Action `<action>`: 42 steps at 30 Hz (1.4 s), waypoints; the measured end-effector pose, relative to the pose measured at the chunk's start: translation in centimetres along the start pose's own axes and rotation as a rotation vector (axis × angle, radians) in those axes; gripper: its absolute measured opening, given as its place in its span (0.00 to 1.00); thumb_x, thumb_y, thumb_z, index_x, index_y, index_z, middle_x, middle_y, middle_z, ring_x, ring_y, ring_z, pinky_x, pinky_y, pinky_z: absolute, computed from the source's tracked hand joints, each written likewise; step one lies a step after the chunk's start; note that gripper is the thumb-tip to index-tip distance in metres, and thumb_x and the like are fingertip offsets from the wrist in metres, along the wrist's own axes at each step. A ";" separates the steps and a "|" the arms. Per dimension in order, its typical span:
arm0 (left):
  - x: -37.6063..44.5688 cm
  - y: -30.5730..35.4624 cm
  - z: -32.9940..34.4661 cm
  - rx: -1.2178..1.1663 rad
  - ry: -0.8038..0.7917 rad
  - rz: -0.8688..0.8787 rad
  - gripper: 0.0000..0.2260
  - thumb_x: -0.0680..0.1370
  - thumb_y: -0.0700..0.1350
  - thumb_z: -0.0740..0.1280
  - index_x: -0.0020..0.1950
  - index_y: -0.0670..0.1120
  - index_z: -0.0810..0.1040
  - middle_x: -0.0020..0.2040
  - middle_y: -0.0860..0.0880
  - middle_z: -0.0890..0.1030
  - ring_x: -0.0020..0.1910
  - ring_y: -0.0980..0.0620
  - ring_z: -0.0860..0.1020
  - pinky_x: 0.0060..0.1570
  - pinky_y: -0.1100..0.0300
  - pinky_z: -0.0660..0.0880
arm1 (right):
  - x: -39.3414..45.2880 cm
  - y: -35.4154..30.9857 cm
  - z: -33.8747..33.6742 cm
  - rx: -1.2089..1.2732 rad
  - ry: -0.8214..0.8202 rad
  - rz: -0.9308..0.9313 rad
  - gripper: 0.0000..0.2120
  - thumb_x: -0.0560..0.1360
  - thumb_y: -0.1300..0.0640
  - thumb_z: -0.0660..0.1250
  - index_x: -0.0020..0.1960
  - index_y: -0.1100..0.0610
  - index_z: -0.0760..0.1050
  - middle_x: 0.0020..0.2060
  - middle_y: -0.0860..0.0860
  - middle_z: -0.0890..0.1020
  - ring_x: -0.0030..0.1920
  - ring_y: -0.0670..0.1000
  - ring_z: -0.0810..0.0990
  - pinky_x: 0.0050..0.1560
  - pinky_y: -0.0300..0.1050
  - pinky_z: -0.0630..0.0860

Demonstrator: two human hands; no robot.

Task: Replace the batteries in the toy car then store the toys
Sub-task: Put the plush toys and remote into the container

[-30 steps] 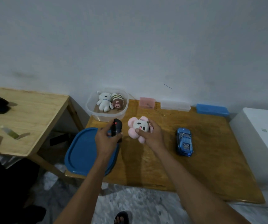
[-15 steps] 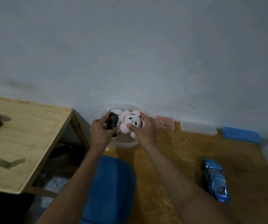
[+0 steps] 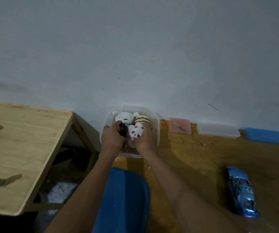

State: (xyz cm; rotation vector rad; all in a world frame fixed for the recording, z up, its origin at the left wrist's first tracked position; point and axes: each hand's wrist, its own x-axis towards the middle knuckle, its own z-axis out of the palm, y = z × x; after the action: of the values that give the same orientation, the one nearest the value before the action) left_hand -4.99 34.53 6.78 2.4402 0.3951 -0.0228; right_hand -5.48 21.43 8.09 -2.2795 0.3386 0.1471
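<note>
Left hand [image 3: 112, 140]: I see it curled around the black remote control [image 3: 122, 130], red buttons facing up, held over the near-left part of the clear plastic tub [image 3: 158, 130].
Right hand [image 3: 146, 140]: my fingers pinch the pink panda plush [image 3: 136, 132], which sits low inside the tub, touching the remote on its left.
Tub contents: I make out a white bear plush [image 3: 124, 117] at the back left and a striped brown-and-yellow plush [image 3: 141, 118] at the back right, both just behind the panda.
Tub position: it stands at the far-left corner of the dark wooden worktop [image 3: 194, 157], against the wall.
Toy car [image 3: 241, 190]: blue, lying on the worktop well to the right of my arms, nobody touching it.
Blue lid [image 3: 123, 202]: flat on the near-left of the worktop, between my forearms, just in front of the tub.
Back edge: I count a pink box [image 3: 180, 126], a clear box [image 3: 218, 130] and a blue box [image 3: 267, 136] in a row along the wall.
Left side: a lighter wooden table [image 3: 22, 148] stands apart from the worktop.
</note>
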 end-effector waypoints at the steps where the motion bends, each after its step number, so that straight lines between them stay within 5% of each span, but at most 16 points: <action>1: 0.1 0.1 0.0 0.004 -0.008 -0.006 0.32 0.69 0.39 0.75 0.72 0.53 0.74 0.59 0.40 0.79 0.56 0.39 0.79 0.54 0.52 0.76 | 0.1 -0.1 0.1 -0.002 -0.013 0.008 0.36 0.67 0.56 0.79 0.70 0.52 0.67 0.66 0.54 0.70 0.63 0.57 0.74 0.59 0.52 0.77; 6: 0.1 -0.1 -0.9 -0.097 -0.047 -0.017 0.33 0.67 0.47 0.80 0.71 0.51 0.76 0.60 0.41 0.80 0.57 0.41 0.80 0.57 0.53 0.76 | 0.2 -0.4 -0.4 0.105 0.025 -0.007 0.32 0.68 0.54 0.78 0.67 0.53 0.69 0.63 0.53 0.75 0.61 0.55 0.76 0.56 0.49 0.77; 12: -2.4 0.6 -3.3 -0.193 0.122 0.106 0.24 0.70 0.43 0.79 0.66 0.43 0.81 0.55 0.37 0.83 0.54 0.40 0.82 0.54 0.49 0.80 | -1.4 -0.5 -2.4 0.246 0.112 -0.115 0.29 0.71 0.48 0.77 0.69 0.50 0.70 0.61 0.49 0.76 0.59 0.50 0.76 0.49 0.39 0.72; 18: -7.1 -1.1 -5.7 -0.208 0.226 0.123 0.22 0.75 0.50 0.76 0.68 0.49 0.79 0.61 0.41 0.80 0.58 0.45 0.79 0.56 0.49 0.79 | -5.2 1.3 -4.4 0.348 0.150 -0.164 0.24 0.74 0.50 0.74 0.67 0.48 0.72 0.61 0.48 0.76 0.59 0.48 0.76 0.57 0.49 0.79; 23: -12.3 -6.2 -5.9 -0.189 0.129 -0.047 0.28 0.68 0.63 0.75 0.65 0.53 0.80 0.50 0.46 0.82 0.49 0.47 0.82 0.50 0.51 0.81 | -11.2 5.0 -4.7 0.295 0.108 -0.136 0.24 0.75 0.50 0.73 0.68 0.49 0.72 0.63 0.48 0.76 0.62 0.49 0.75 0.57 0.42 0.74; 29: -19.6 -10.6 -4.8 -0.209 0.001 -0.149 0.36 0.69 0.57 0.80 0.74 0.49 0.74 0.63 0.45 0.82 0.62 0.44 0.80 0.60 0.48 0.78 | -18.0 9.8 -2.6 0.119 -0.096 0.044 0.34 0.75 0.43 0.72 0.76 0.51 0.65 0.72 0.51 0.69 0.71 0.56 0.70 0.67 0.52 0.71; 35: -23.5 -12.6 -3.3 -0.201 -0.068 -0.196 0.40 0.70 0.51 0.80 0.79 0.47 0.67 0.68 0.42 0.77 0.65 0.41 0.76 0.60 0.51 0.74 | -21.5 12.1 0.2 0.083 -0.123 0.080 0.33 0.70 0.45 0.76 0.72 0.49 0.70 0.63 0.50 0.78 0.63 0.55 0.77 0.60 0.55 0.79; 42: -25.8 -11.8 -2.8 -0.164 -0.024 -0.213 0.44 0.67 0.51 0.82 0.79 0.51 0.65 0.71 0.39 0.68 0.69 0.37 0.69 0.66 0.43 0.72 | -22.7 12.0 0.6 0.109 -0.201 0.112 0.53 0.65 0.46 0.81 0.81 0.46 0.51 0.73 0.52 0.68 0.71 0.57 0.70 0.64 0.54 0.75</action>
State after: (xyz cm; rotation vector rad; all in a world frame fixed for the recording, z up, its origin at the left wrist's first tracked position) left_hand -33.28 37.87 4.77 2.2259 0.6201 -0.1070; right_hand -30.63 18.66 3.99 -2.1174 0.3596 0.4027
